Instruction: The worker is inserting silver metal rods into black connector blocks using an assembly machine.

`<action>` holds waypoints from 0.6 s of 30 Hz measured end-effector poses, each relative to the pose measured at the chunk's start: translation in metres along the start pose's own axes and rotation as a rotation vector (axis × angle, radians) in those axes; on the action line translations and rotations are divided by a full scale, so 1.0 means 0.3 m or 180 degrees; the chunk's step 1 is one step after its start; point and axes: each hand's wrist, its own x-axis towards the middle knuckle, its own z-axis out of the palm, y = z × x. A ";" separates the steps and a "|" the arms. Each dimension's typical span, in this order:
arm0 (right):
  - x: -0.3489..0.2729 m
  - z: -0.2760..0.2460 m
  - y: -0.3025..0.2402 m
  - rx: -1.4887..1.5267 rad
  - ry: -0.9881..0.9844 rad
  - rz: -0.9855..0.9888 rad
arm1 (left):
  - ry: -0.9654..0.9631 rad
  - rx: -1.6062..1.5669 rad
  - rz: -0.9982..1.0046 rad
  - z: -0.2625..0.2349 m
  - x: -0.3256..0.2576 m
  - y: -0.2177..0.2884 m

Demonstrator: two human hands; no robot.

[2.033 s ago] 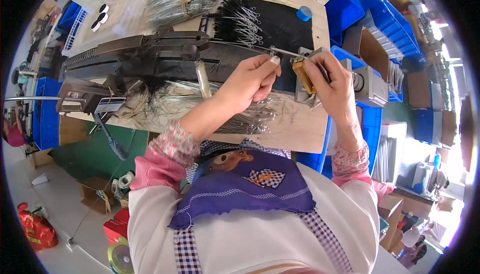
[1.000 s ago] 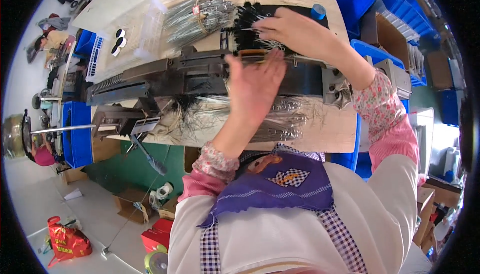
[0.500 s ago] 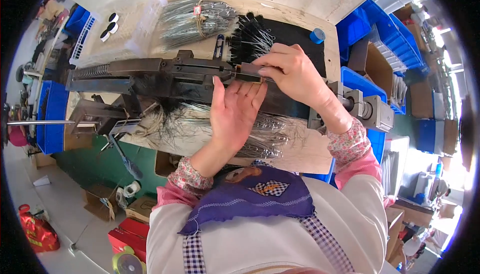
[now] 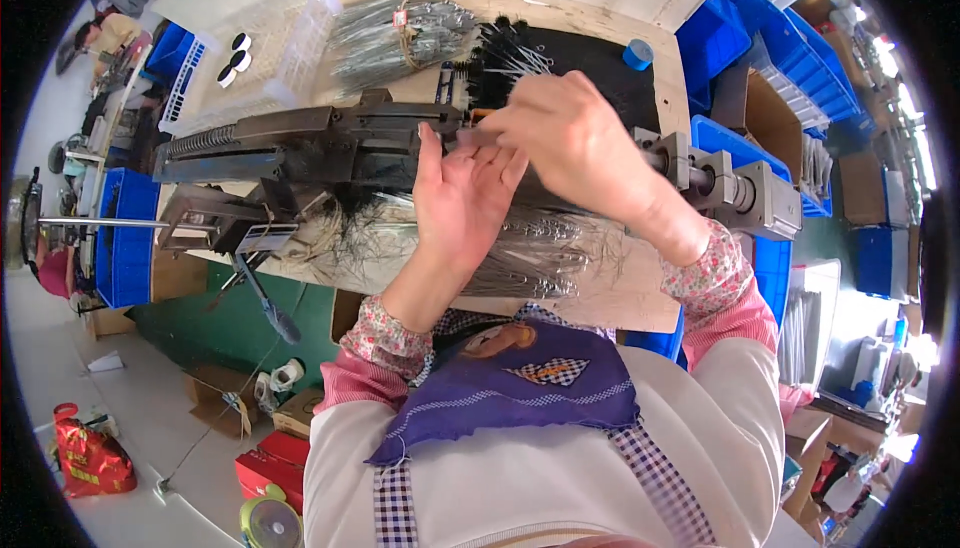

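Observation:
My left hand is palm up, fingers stretched out, just in front of a dark metal machine with a spring at its left end. Above those fingertips, my right hand has its fingers bent together at the machine's middle, blurred by motion; what they pinch is hidden. Behind the right hand are black-bristled twisted-wire brushes on a dark mat. Bundled wires with looped ends rest on the table in front of the machine.
At the back left, a clear plastic basket holds several small black-and-white round pieces. A tied wire bundle is beside it. A blue tape roll stands at the mat's far edge. Metal shaft blocks are at right, near blue bins.
My right hand has shifted slightly left and turned, its fingers now covering the dark block that showed beneath them. The left hand's fingers have curled slightly. The whole view has shifted a little.

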 end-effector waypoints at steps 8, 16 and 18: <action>0.011 -0.014 -0.017 -0.0531 -0.0263 0.0643 | 0.1170 0.0784 0.0567 0.036 -0.015 -0.004; -0.004 0.030 -0.069 -0.0970 -0.0840 0.0408 | 0.1509 0.1054 0.0272 0.094 0.006 -0.002; -0.002 0.010 -0.074 -0.1029 -0.1181 0.0498 | 0.1600 0.1138 0.0188 0.085 0.012 0.007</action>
